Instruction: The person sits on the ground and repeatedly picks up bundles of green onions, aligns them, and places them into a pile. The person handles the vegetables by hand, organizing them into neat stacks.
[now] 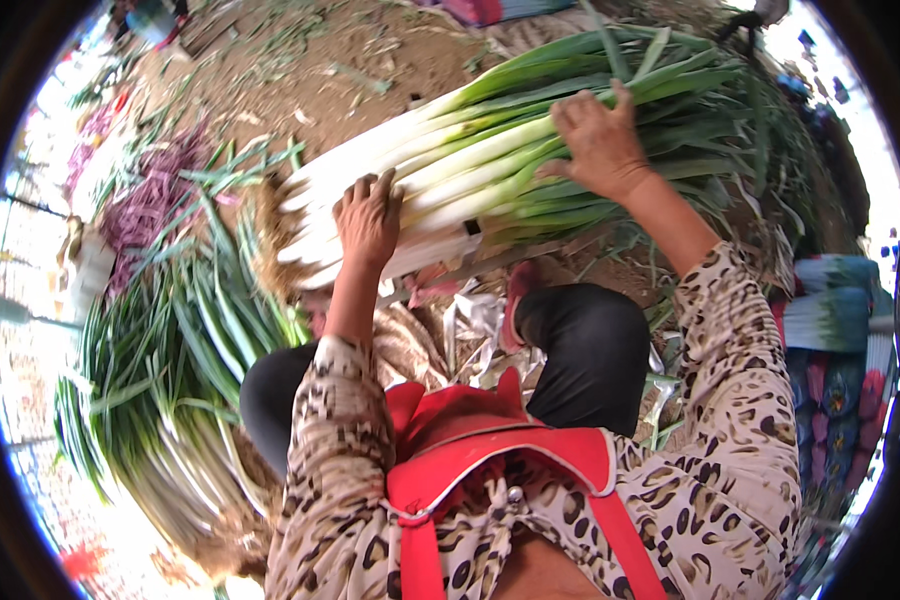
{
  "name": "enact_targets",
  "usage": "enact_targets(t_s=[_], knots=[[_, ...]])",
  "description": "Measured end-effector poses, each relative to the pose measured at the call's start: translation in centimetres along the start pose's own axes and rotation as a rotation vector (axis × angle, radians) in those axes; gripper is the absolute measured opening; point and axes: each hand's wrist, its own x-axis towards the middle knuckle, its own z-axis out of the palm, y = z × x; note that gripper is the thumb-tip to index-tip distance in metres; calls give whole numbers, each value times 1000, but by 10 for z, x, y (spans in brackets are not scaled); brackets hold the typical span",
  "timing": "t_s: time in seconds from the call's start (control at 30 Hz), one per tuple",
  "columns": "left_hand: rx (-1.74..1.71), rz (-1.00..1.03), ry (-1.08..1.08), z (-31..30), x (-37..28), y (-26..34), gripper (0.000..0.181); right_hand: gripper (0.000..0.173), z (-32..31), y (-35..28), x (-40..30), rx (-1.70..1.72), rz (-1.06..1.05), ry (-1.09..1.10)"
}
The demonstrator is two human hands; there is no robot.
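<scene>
Across in front of me lies a large bundle of leeks or big green onions [450, 169], with white shanks to the left and green leaves to the right. Brown roots [274, 244] line up at its left end. My left hand [367, 221] rests on the white shanks near the roots, its fingertips bent over them; whether it grips any is hidden. Over the start of the green leaves, my right hand [600, 142] lies with thumb and fingers spread, touching the top of the bundle.
A loose heap of leeks [172, 405] lies at my left, beside my knee. Purple ties [150, 195] are piled beyond it. White plastic strips [472, 322] lie between my feet. Leaf scraps litter the bare soil [270, 75]. Blue-green wrapped bundles [829, 315] are stacked at right.
</scene>
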Motion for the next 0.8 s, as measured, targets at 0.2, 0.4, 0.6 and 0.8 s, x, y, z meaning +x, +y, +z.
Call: enact_targets(t_s=[0.2,0.4,0.6,0.8], knots=[[29,14,-46,-1,-7,14,48,77,-5,16,15,81,-123,-111],[92,51,-35,1,-5,11,51,92,-6,103,53,240,237,-642],[122,53,-50,3,-4,9,55,82,-13,168,34,275,512,-813],[69,26,-33,1,-7,7,55,43,-9,143,54,277,-77,-493]])
